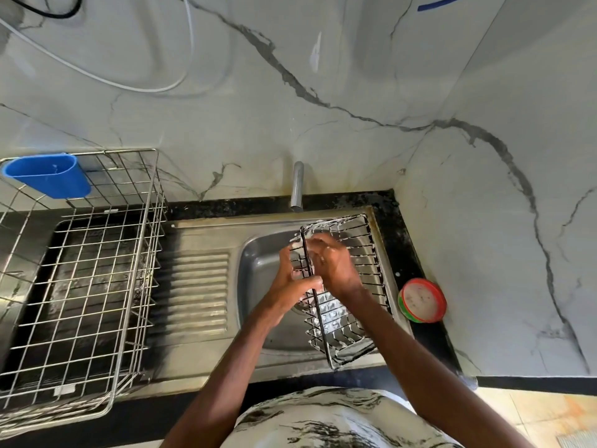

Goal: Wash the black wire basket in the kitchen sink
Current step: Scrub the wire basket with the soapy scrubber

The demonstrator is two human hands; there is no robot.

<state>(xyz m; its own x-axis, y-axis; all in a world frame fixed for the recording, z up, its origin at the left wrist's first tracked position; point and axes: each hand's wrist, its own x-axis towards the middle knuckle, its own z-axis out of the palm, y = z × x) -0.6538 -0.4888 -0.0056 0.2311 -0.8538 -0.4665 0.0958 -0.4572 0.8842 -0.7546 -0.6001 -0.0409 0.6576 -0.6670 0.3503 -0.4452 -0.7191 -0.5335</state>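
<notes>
black wire basket point(334, 316) tilted, long axis front-to-back

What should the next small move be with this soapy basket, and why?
Probably slide the right hand toward the near end of the black wire basket and scrub there: it is at the far end, the left hand grips the rim over the sink, and no water shows at the tap, so rinsing looks premature.

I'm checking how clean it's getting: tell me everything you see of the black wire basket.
The black wire basket is rectangular, thin dark rods flecked with white suds. It leans tilted over the right side of the sink. The left hand grips its long rim; the right hand rests inside it.
</notes>
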